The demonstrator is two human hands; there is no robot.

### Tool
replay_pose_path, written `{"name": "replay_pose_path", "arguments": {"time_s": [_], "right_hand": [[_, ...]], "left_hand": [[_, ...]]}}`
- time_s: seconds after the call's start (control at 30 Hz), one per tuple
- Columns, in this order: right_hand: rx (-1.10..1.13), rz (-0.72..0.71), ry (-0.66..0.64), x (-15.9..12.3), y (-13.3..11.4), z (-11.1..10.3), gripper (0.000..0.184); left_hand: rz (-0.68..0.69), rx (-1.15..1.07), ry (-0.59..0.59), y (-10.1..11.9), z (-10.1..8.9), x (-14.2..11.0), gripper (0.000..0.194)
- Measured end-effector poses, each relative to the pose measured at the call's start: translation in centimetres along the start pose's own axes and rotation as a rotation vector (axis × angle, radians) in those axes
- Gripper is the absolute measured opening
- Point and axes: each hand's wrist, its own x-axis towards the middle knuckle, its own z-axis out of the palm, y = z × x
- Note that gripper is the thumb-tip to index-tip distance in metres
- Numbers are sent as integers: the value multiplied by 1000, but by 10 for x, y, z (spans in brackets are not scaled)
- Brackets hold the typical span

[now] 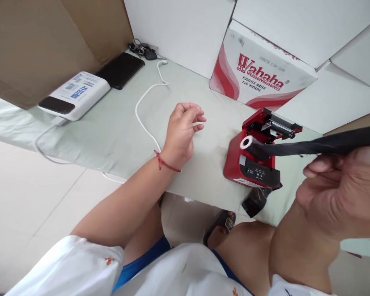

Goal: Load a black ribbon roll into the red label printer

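Observation:
A small red printer (232,164) stands on the pale green cloth with its lid (273,125) raised. Inside it, a roll of black ribbon (255,149) shows a white core at one end. From this roll the ribbon stretches to the right as a long strip, pinched in the fingers of my right hand (345,193). A shiny black piece (255,202) hangs below the printer's front, over the table edge. My left hand (181,129) hovers left of the printer, its fingers loosely bent and slightly apart, holding nothing.
A white and red water carton (262,70) stands behind the printer, among white boxes (179,33). Further left lie a white power bank (75,95), a black phone (125,70), keys (144,50) and a white cable (137,109). A brown cardboard box (49,45) stands at the back left.

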Motion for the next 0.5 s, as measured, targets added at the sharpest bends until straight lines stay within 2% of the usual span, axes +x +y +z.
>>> {"name": "replay_pose_path", "arguments": {"time_s": [0.13, 0.23, 0.33, 0.4, 0.5], "right_hand": [[31, 13, -77, 13, -25, 26, 45], [67, 22, -116, 19, -43, 47, 31], [82, -3, -153, 16, -50, 59, 17], [37, -103, -238, 8, -46, 60, 11], [-33, -303, -431, -9, -35, 57, 24]], "left_hand": [[34, -6, 56, 3, -3, -1, 33], [43, 1, 65, 5, -2, -4, 30], [49, -22, 94, 8, 0, -5, 24], [45, -38, 109, 10, 1, -6, 18], [21, -31, 69, 10, 4, -8, 15]]}}
